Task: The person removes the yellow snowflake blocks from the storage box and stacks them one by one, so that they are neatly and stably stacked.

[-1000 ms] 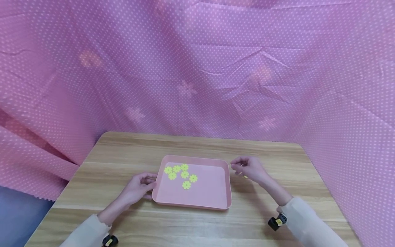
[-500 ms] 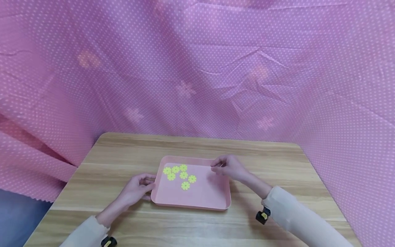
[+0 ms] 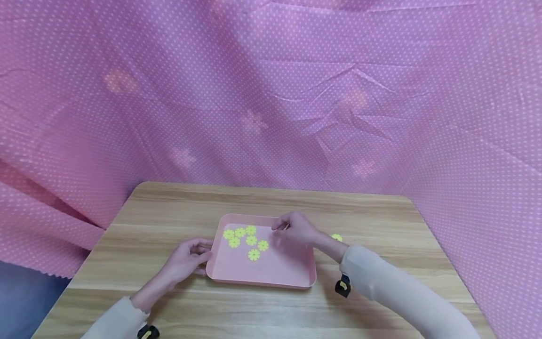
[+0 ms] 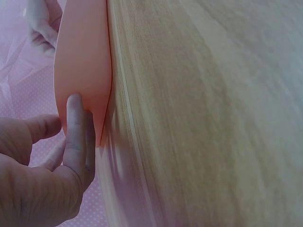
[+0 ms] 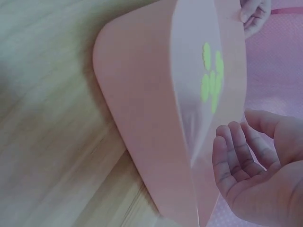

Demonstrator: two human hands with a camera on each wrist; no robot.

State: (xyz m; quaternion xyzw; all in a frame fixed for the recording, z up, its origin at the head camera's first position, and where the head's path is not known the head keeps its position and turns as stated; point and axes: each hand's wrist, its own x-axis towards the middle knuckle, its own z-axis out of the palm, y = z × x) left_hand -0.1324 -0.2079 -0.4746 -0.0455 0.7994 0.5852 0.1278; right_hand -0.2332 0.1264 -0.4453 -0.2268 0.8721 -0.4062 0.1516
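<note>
A shallow pink tray (image 3: 288, 268) stands on the wooden table, with several yellow flower-shaped pieces (image 3: 251, 240) lying flat in its left half. My left hand (image 3: 184, 263) is at the tray's left end; in the left wrist view, extended fingers (image 4: 75, 132) rest against the outer wall and the thumb is close to the rim. Above the tray's far right part is my right hand (image 3: 298, 230), its fingers slightly bent. The right wrist view shows those fingers (image 5: 232, 156) loosely curved, and no piece is visible between them. Another yellow piece (image 3: 337, 237) lies on the table, right of the tray.
Beyond the wooden table (image 3: 178, 202) hangs a pink dotted curtain (image 3: 254, 94), which also covers both sides. Each wrist carries a small black camera, the right one (image 3: 343, 286) hanging beneath the sleeve.
My right hand has moved left from beside the tray to over its inside. The yellow piece on the table is now in fuller view. My left hand stays at the tray's left end.
</note>
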